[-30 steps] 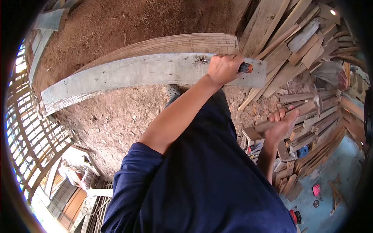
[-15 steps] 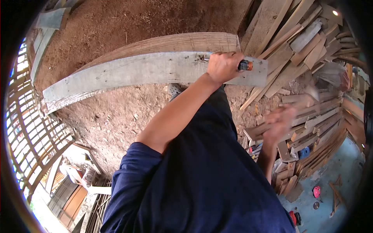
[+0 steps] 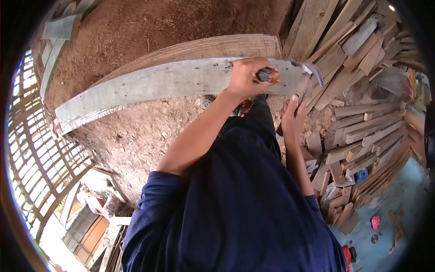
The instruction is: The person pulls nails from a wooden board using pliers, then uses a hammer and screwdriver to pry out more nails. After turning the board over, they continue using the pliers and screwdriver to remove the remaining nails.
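Note:
My left hand point(image 3: 244, 78) is closed around a tool with a black and orange handle point(image 3: 268, 75), whose end points right; its working end is hidden by my fist. That fist rests at a long pale-grey wooden board point(image 3: 149, 82), which spans the view from left to right. Lower right of it, my right hand point(image 3: 293, 115) grips a hammer point(image 3: 312, 72) by its handle. The curved metal head shows over the board's right end, apart from the tool's handle.
Behind the grey board lies a second, brown board point(image 3: 199, 49). Loose planks point(image 3: 333, 77) pile up at the upper right, with stacked wood strips point(image 3: 371, 136) below. A bamboo lattice point(image 3: 38, 149) stands at the left. A pink object point(image 3: 375, 222) lies on the blue floor point(image 3: 362, 247).
My right hand has swung left and up with the hammer, from above the stacked strips to the board's right end. My left hand has shifted slightly left with its tool.

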Available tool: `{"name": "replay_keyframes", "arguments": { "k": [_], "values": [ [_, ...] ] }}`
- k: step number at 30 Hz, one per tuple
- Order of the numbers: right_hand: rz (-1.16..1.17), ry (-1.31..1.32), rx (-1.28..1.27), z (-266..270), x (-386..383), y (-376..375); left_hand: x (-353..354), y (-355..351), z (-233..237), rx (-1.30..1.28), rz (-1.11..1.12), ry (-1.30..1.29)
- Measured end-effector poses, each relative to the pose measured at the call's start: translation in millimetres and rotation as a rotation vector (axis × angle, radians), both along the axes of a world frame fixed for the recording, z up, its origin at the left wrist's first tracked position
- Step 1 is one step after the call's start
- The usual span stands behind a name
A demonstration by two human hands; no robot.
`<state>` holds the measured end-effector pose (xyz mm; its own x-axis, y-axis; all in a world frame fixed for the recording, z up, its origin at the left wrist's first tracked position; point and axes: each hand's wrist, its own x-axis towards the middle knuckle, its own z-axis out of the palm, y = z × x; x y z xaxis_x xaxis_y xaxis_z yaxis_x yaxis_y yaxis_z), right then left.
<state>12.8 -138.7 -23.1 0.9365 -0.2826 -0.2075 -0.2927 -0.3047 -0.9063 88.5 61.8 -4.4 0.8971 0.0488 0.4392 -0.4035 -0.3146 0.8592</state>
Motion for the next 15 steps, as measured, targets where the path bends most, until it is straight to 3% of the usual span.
{"name": "replay_keyframes", "arguments": {
  "k": [2,3,5,10,14,15],
  "values": [
    [0.114,-0.135,-0.325,3.1,9.1,8.4,-3.7,1.1,0.5,0.006,0.005,0.005],
    [0.100,-0.134,-0.319,8.8,18.2,12.5,-4.0,1.8,1.4,0.005,0.025,0.006],
    [0.278,-0.608,-0.603,11.6,41.5,18.6,-2.6,5.1,-0.6,0.011,0.017,-0.022],
    [0.478,-0.454,-0.588,-4.6,47.9,9.3,-11.8,21.5,-9.0,-0.157,0.044,0.107],
    [0.471,-0.449,-0.561,-8.9,42.7,14.2,-14.2,36.9,-7.9,-0.361,0.196,0.080],
    [0.472,-0.460,-0.558,-11.5,40.9,13.4,-10.1,54.8,-5.0,-0.699,0.435,0.226]
  ]
}}
